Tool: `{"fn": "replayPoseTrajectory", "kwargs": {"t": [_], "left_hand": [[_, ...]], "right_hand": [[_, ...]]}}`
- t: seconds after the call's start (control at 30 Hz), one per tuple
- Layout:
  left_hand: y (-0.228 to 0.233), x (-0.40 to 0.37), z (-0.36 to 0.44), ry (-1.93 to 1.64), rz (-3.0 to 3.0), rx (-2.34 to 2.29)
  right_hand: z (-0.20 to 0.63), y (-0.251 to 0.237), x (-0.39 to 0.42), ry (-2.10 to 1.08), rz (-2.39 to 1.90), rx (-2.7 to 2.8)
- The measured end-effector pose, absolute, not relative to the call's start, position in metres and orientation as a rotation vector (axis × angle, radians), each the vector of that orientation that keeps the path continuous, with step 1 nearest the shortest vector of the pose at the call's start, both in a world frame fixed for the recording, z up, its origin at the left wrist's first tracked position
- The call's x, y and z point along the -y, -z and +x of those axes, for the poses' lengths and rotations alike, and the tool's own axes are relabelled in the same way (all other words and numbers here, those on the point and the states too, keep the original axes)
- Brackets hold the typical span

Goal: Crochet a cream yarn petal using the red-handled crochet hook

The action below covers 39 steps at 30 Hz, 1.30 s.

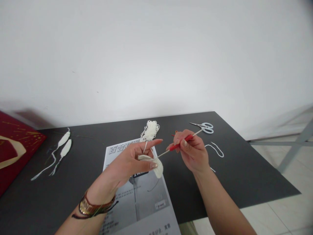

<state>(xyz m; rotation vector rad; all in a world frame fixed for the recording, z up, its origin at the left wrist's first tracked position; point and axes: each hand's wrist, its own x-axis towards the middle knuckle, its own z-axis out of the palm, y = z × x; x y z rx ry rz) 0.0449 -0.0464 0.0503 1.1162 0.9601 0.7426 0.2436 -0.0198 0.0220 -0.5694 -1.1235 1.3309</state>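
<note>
My left hand (137, 159) pinches a small piece of white crochet work (158, 169) between thumb and fingers, its index finger stretched out with a strand of yarn looped over it. Wrapped round the red grip of a crochet hook (181, 143), my right hand (193, 150) holds the tool slanted, its metal tip meeting the upper edge of the white piece. Behind my left hand lies a loose bundle of white yarn (150, 130). Whether the hook's tip sits inside a stitch is too small to tell.
Under my hands lies a printed sheet (146, 209) on the black table (85, 156). Two white crocheted pieces (65, 148) with yarn tails lie left, near a red box (19, 147). Scissors (206, 127) and a cut yarn strand (218, 150) lie right. A white wall (156, 65) stands behind.
</note>
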Motion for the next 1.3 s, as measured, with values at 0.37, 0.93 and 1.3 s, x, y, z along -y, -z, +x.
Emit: {"fn": "replayPoseTrajectory", "kwargs": {"t": [0.37,0.93,1.3], "left_hand": [[-0.0499,0.0449,0.0461,-0.751,1.294,-1.142],[-0.0527,0.0423,0.0466,-0.729,1.431,-1.236],[-0.0547,0.0410,0.0466,-0.611,1.471,-1.260]], "right_hand": [[0.2462,-0.0209,0.0255,-1.178,-0.582,1.288],[0.2469,-0.0207,0.0258,-1.121,-0.595,1.347],[0.2475,-0.0167,0.0241,-1.117,-0.525,1.372]]}}
